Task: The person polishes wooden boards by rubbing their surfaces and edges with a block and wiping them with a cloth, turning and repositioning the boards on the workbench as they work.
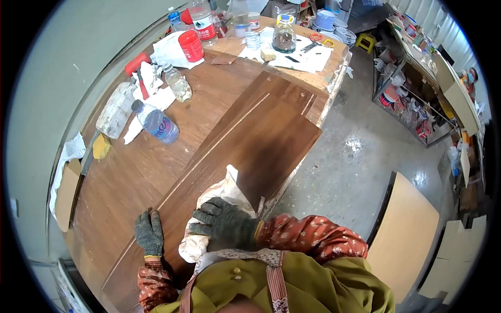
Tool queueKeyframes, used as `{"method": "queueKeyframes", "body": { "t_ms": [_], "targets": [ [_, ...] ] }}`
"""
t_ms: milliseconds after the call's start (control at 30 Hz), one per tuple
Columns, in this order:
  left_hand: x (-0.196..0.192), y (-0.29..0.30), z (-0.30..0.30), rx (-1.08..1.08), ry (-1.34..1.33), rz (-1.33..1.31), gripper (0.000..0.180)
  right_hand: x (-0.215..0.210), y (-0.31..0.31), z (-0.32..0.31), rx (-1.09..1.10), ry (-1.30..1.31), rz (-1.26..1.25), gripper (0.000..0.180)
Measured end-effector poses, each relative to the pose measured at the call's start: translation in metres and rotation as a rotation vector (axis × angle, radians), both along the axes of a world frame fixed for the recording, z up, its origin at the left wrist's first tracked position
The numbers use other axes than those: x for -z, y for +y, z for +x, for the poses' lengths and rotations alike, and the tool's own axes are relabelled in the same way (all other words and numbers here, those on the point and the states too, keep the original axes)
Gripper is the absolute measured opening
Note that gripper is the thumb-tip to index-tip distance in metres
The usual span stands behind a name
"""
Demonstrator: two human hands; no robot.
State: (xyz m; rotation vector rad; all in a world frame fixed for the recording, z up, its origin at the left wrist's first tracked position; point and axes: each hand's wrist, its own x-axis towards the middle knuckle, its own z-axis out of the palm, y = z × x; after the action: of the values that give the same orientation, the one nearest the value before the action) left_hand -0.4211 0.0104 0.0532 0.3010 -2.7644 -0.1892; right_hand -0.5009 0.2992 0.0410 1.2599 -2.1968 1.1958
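Head view: at the workbench's [120, 182] near edge, a dark wood panel [250, 141] is steadied by the flat, released left hand [150, 233]; a crumpled cloth [219, 201] is pressed by the right hand [225, 224], grasping it. Wiping seems underway; farther strokes appear due.

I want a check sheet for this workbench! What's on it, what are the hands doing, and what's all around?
Surface: brown wooden workbench, worn, along a grey wall.
Job's things: dark wood panel lying flat on the bench; crumpled stained cloth on it.
Clutter: plastic bottles, red cup, glass jar, scissors, papers and rags at the far end.
Grippers: left hand, gloved, flat on the panel's edge; right hand, gloved, pressing on the cloth.
Cables: nothing seen.
Surroundings: concrete floor, cluttered shelf, pale board leaning to the right.
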Motion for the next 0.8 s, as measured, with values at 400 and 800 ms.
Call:
{"method": "queueKeyframes", "body": {
  "t_ms": [400,800],
  "targets": [
    [0.01,0.028,0.021,-0.157,0.034,-0.052,0.027,0.013,0.245,-0.243,0.753,-0.148,0.305,0.042],
    [-0.017,0.267,-0.169,0.496,0.231,0.138,0.07,-0.005,0.136,-0.223,-0.555,0.238,0.455,0.058]
  ]
}}
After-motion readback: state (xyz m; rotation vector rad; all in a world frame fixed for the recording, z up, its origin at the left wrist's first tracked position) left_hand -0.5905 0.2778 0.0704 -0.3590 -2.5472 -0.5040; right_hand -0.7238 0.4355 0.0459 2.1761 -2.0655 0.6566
